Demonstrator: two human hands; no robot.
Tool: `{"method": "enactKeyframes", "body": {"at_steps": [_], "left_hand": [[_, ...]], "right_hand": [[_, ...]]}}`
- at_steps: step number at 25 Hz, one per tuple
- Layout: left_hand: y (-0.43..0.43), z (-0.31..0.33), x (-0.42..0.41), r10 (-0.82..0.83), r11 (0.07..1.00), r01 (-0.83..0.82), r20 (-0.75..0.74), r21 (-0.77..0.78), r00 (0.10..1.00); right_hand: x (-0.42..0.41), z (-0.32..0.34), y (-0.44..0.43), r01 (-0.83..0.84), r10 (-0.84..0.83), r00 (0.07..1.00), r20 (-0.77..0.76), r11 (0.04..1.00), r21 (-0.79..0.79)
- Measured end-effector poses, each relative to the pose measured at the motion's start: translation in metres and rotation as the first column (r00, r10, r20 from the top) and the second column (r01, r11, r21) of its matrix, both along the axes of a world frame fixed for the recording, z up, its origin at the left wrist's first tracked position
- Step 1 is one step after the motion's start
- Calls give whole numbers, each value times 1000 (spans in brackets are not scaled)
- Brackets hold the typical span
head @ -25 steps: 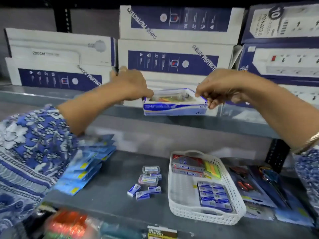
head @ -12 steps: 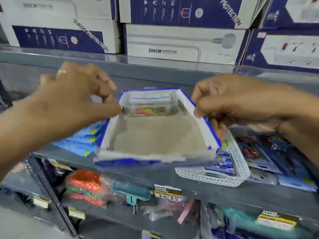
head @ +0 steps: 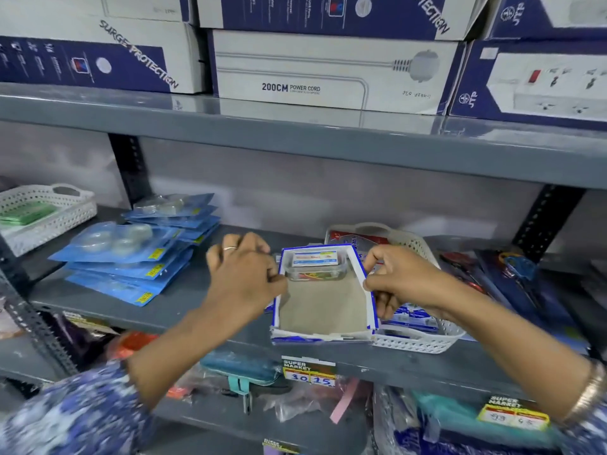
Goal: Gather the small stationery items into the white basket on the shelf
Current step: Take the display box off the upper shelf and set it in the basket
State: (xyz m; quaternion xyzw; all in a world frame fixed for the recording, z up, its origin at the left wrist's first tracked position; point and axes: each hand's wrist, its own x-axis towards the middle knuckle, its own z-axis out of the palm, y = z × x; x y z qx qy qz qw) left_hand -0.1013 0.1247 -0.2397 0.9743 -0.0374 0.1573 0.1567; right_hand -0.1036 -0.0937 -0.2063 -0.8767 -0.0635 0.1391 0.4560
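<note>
since earlier frames: open cardboard tray [head: 323, 307] lowered from upper shelf to middle shelf [head: 184, 300] level. left hand [head: 244, 277] pinches tray's left wall, fingers curled. small clear case [head: 314, 265] sits at tray's far end. right hand [head: 399, 282] pinches right wall. tray overlaps left part of white basket [head: 423, 341], which holds blue packets [head: 412, 318].
</note>
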Motion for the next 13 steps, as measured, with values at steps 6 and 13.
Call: {"method": "enactKeyframes", "body": {"at_steps": [6,13], "left_hand": [[-58,-46,78,-58,998,57,17,36,998],[-97,-80,130,-62,993,72,-112,89,992]], "right_hand": [[60,-55,-41,209,-206,978,46,975,-77],[102,-99,-65,324,-318,946,63,929,-178]]}}
